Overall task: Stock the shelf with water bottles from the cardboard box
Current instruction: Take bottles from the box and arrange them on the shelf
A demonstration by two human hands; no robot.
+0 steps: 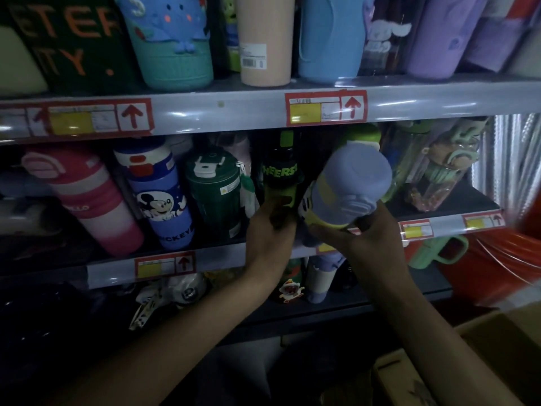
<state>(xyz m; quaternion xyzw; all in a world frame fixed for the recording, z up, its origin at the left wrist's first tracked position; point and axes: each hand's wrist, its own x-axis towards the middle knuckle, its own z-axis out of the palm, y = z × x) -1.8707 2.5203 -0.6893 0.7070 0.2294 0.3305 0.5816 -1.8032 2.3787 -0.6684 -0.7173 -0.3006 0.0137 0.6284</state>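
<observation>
My right hand (355,230) grips a purple-lidded bottle with a yellow-green band (348,189), tilted with its cap toward me, at the front of the middle shelf (228,259). My left hand (270,230) holds the lower part of a black and green "CHEERS" bottle (281,171) standing on the same shelf, just left of the purple one. The two bottles nearly touch. The cardboard box (480,356) shows at the bottom right corner, its inside out of view.
The middle shelf holds a pink bottle (87,197), a blue Mickey bottle (159,194), a dark green bottle (216,189) and clear bottles (433,165) at right. Large tumblers (263,39) fill the upper shelf. More bottles stand on the lower shelf (319,282). A mint mug (436,250) hangs at right.
</observation>
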